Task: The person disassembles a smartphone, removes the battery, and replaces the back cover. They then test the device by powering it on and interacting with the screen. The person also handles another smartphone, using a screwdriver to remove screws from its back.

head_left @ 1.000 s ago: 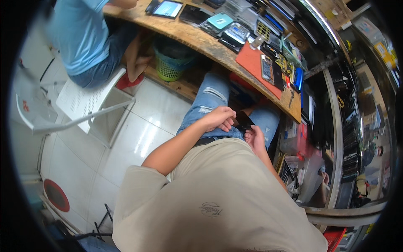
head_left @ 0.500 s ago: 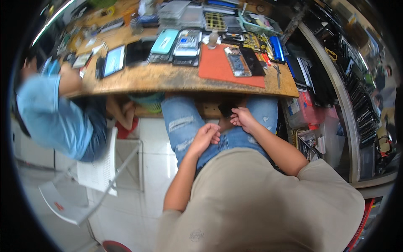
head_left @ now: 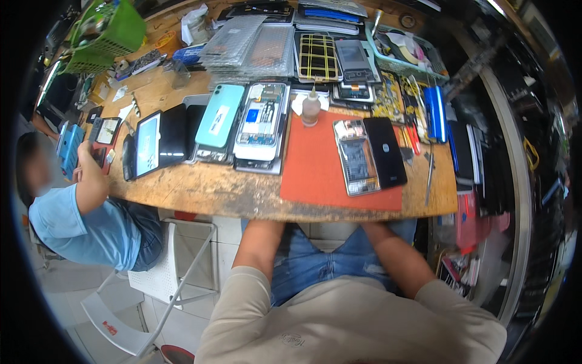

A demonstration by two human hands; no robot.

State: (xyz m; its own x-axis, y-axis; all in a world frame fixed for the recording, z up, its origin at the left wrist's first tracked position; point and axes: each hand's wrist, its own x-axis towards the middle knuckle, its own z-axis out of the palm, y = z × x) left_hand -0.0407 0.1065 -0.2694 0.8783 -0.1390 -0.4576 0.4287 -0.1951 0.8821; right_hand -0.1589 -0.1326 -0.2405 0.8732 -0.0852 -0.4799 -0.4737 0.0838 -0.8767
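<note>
Both my forearms reach under the table's front edge, so my left hand and my right hand are hidden. Above them on the tabletop lies an orange mat (head_left: 306,173). On its right part rests an opened phone (head_left: 356,159) with its inner parts showing. A black phone panel (head_left: 385,151) lies against the opened phone's right side. A small dispenser bottle (head_left: 310,111) stands at the mat's far left corner. To the right of the mat is a thin metal tool (head_left: 430,176).
Left of the mat lie a turquoise phone (head_left: 220,115), a stack topped by an opened phone (head_left: 262,118) and a tablet with a lit screen (head_left: 148,145). Bubble-wrap sleeves (head_left: 267,51) pile up behind. A person in light blue (head_left: 91,221) sits at the left, beside a white folding chair (head_left: 157,276).
My hands were visible over my lap, the right one with a small dark object; now both are under the table. The view has shifted, showing the tabletop lower and larger.
</note>
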